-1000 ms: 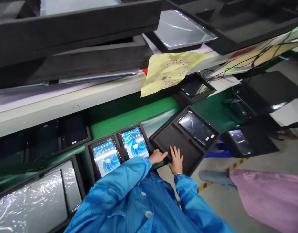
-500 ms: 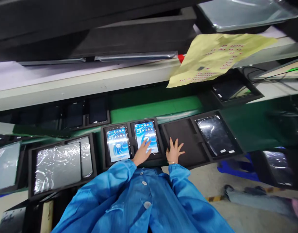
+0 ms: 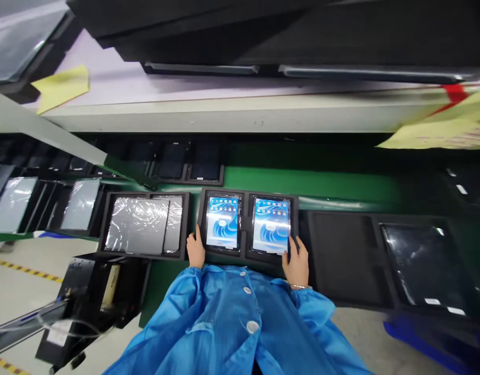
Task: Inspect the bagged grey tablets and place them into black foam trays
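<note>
A black foam tray point(image 3: 245, 240) lies on the green bench in front of me, with two lit tablets side by side in its slots. The left tablet point(image 3: 223, 221) and the right tablet point(image 3: 271, 225) both show a blue home screen with icons. My left hand point(image 3: 195, 251) grips the tray's left edge, its fingers bent along the side. At the lower right corner, my right hand point(image 3: 296, 264) holds the tray's right edge, fingertips close to the right tablet. The undersides of both hands are hidden.
Left of it, another foam tray point(image 3: 187, 221) holds overlapping film-wrapped tablets point(image 3: 138, 224). To the right lies a tray point(image 3: 347, 255) with one bare slot and a dark tablet point(image 3: 423, 265). A white shelf edge point(image 3: 224, 119) and a slanting post point(image 3: 75, 143) stand beyond.
My left hand has left the right tablet's screen for the tray's left edge. My right hand has moved from the neighbouring bare slot to the tray's right edge. The view has turned left.
</note>
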The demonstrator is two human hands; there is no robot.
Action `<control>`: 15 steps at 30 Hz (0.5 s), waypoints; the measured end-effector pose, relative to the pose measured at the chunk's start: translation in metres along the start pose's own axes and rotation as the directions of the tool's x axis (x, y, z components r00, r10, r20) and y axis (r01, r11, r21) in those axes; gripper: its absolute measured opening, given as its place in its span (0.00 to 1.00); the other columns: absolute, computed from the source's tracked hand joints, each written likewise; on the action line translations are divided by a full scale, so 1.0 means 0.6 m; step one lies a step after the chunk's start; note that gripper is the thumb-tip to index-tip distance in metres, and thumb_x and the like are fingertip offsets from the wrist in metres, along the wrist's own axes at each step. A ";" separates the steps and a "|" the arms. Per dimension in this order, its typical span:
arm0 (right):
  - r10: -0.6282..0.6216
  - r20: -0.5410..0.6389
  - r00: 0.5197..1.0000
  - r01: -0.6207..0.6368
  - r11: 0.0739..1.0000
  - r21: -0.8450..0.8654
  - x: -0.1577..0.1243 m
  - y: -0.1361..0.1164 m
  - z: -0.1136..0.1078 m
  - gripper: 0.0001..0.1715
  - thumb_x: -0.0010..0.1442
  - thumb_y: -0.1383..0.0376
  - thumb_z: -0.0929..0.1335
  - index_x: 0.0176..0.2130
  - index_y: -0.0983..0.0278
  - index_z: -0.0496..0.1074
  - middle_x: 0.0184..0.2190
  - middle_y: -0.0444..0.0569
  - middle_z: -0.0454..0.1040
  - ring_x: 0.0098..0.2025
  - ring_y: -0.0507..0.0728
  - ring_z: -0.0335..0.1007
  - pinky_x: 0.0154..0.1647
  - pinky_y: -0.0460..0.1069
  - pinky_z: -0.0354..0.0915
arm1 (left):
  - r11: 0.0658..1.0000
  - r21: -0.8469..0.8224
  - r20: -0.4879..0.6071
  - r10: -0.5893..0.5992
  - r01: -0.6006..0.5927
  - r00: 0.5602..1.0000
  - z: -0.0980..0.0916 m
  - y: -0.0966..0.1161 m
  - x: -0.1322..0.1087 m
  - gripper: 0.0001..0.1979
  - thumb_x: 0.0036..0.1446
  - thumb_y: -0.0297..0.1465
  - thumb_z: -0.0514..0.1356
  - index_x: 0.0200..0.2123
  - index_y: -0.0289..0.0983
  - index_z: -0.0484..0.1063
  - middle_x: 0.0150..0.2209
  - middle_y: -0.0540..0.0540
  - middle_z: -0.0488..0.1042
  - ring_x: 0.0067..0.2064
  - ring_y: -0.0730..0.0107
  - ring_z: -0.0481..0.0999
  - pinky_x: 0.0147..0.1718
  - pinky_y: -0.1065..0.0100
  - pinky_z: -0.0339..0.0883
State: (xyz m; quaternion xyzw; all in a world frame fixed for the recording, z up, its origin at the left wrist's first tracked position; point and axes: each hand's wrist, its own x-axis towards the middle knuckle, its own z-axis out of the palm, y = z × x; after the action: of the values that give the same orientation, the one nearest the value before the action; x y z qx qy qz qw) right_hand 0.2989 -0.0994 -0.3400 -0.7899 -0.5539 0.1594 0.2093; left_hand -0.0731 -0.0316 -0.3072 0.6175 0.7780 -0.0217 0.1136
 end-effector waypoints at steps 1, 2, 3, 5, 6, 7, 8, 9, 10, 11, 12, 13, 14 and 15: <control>0.018 -0.003 1.000 -0.018 1.000 -0.005 -0.005 -0.004 0.010 0.34 0.68 0.59 0.61 0.70 0.66 0.62 0.67 0.69 0.61 0.67 0.75 0.60 0.63 0.71 0.64 | 1.000 0.015 0.005 -0.001 0.001 1.000 0.004 -0.005 -0.006 0.41 0.56 0.11 0.49 0.72 0.35 0.61 0.56 0.30 0.71 0.53 0.51 0.76 0.54 0.53 0.72; 0.046 -0.010 0.999 -0.047 0.999 -0.013 -0.010 -0.005 0.019 0.35 0.68 0.57 0.61 0.69 0.69 0.62 0.64 0.73 0.63 0.64 0.78 0.62 0.60 0.73 0.65 | 1.000 0.029 0.009 -0.001 0.001 1.000 0.007 -0.011 -0.013 0.42 0.55 0.10 0.48 0.72 0.36 0.61 0.55 0.31 0.72 0.53 0.53 0.76 0.54 0.54 0.72; 0.077 -0.013 0.997 -0.077 0.997 -0.021 -0.014 -0.004 0.025 0.37 0.67 0.55 0.61 0.67 0.72 0.63 0.60 0.75 0.65 0.61 0.79 0.65 0.57 0.74 0.65 | 0.999 0.041 0.011 -0.002 0.002 1.000 0.009 -0.017 -0.021 0.43 0.54 0.10 0.48 0.72 0.36 0.61 0.55 0.31 0.72 0.52 0.53 0.77 0.53 0.54 0.73; 0.120 0.002 0.993 -0.119 0.992 -0.030 -0.019 0.003 0.029 0.38 0.66 0.53 0.62 0.65 0.75 0.66 0.52 0.74 0.70 0.54 0.79 0.69 0.54 0.73 0.67 | 0.998 0.059 0.006 -0.007 0.006 1.000 0.009 -0.028 -0.038 0.40 0.55 0.11 0.48 0.71 0.32 0.62 0.53 0.29 0.73 0.51 0.52 0.78 0.51 0.53 0.74; 0.128 0.021 0.992 -0.127 0.991 -0.031 -0.019 0.007 0.026 0.38 0.65 0.52 0.62 0.63 0.75 0.68 0.48 0.72 0.72 0.51 0.78 0.71 0.52 0.71 0.69 | 0.998 0.063 0.000 -0.007 0.007 1.000 0.009 -0.032 -0.045 0.37 0.57 0.12 0.47 0.70 0.29 0.63 0.51 0.28 0.74 0.50 0.50 0.79 0.50 0.52 0.75; 0.131 0.043 0.990 -0.130 0.991 -0.031 -0.017 0.011 0.020 0.38 0.64 0.52 0.63 0.62 0.75 0.69 0.45 0.70 0.73 0.48 0.76 0.73 0.50 0.70 0.70 | 0.998 0.064 -0.009 -0.001 0.001 1.000 0.007 -0.033 -0.052 0.34 0.59 0.13 0.46 0.69 0.26 0.64 0.49 0.27 0.75 0.50 0.48 0.79 0.49 0.50 0.76; 0.131 0.067 0.989 -0.130 0.991 -0.032 -0.011 0.013 0.013 0.36 0.63 0.52 0.63 0.60 0.75 0.71 0.41 0.68 0.74 0.45 0.75 0.74 0.48 0.68 0.71 | 0.998 0.061 -0.019 0.013 -0.012 1.000 0.005 -0.033 -0.056 0.31 0.61 0.14 0.45 0.67 0.24 0.66 0.50 0.25 0.76 0.51 0.46 0.79 0.48 0.49 0.76; 0.128 0.091 0.988 -0.126 0.992 -0.031 -0.002 0.012 0.004 0.34 0.62 0.53 0.64 0.58 0.74 0.72 0.38 0.66 0.74 0.42 0.74 0.74 0.45 0.67 0.72 | 0.998 0.053 -0.031 0.036 -0.034 0.999 0.002 -0.030 -0.057 0.29 0.63 0.15 0.44 0.65 0.24 0.69 0.52 0.23 0.76 0.53 0.44 0.79 0.49 0.47 0.77; 0.120 0.112 0.986 -0.118 0.993 -0.030 0.011 0.007 -0.005 0.32 0.62 0.54 0.64 0.56 0.74 0.74 0.37 0.65 0.74 0.40 0.74 0.75 0.43 0.67 0.73 | 0.997 0.042 -0.046 0.065 -0.063 0.997 -0.002 -0.025 -0.055 0.28 0.64 0.17 0.45 0.63 0.25 0.71 0.56 0.22 0.74 0.58 0.42 0.78 0.52 0.46 0.76; 0.108 0.126 0.986 -0.105 0.994 -0.028 0.030 -0.003 -0.012 0.29 0.62 0.56 0.64 0.54 0.73 0.75 0.37 0.66 0.75 0.41 0.75 0.75 0.43 0.68 0.73 | 0.995 0.030 -0.062 0.100 -0.098 0.993 -0.005 -0.018 -0.048 0.27 0.65 0.18 0.45 0.61 0.27 0.72 0.61 0.22 0.72 0.62 0.42 0.75 0.56 0.46 0.75; 0.089 0.132 0.987 -0.086 0.996 -0.022 0.054 -0.017 -0.017 0.28 0.62 0.57 0.64 0.53 0.72 0.75 0.41 0.69 0.75 0.44 0.76 0.75 0.44 0.69 0.72 | 0.990 0.017 -0.077 0.139 -0.138 0.987 -0.009 -0.010 -0.038 0.26 0.65 0.18 0.47 0.61 0.30 0.73 0.66 0.25 0.69 0.67 0.43 0.71 0.60 0.45 0.72; 0.061 0.132 0.989 -0.060 0.998 -0.010 0.085 -0.037 -0.017 0.27 0.63 0.58 0.64 0.54 0.71 0.75 0.48 0.72 0.75 0.49 0.78 0.74 0.48 0.71 0.71 | 0.984 0.005 -0.089 0.179 -0.179 0.980 -0.012 -0.002 -0.023 0.26 0.65 0.19 0.48 0.61 0.32 0.74 0.70 0.29 0.66 0.70 0.45 0.67 0.64 0.46 0.69; 0.025 0.131 0.991 -0.026 1.000 0.009 0.120 -0.062 -0.012 0.26 0.64 0.58 0.64 0.55 0.70 0.75 0.55 0.74 0.72 0.56 0.79 0.72 0.54 0.72 0.69 | 0.976 -0.004 -0.098 0.215 -0.217 0.972 -0.016 0.005 -0.005 0.27 0.64 0.19 0.49 0.63 0.34 0.73 0.72 0.32 0.63 0.73 0.47 0.63 0.68 0.46 0.65; -0.016 0.130 0.991 0.012 0.999 0.035 0.161 -0.092 -0.002 0.26 0.66 0.59 0.64 0.58 0.69 0.74 0.63 0.73 0.67 0.63 0.78 0.67 0.60 0.72 0.66 | 0.969 -0.010 -0.103 0.246 -0.248 0.964 -0.019 0.009 0.015 0.29 0.63 0.18 0.50 0.65 0.35 0.71 0.74 0.34 0.61 0.75 0.48 0.59 0.71 0.45 0.60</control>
State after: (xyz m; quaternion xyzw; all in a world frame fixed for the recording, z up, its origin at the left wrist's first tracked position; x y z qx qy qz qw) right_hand 0.2874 0.0076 -0.3129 -0.7703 -0.5690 0.2186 0.1874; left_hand -0.0717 -0.0198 -0.2972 0.7087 0.6998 0.0330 0.0829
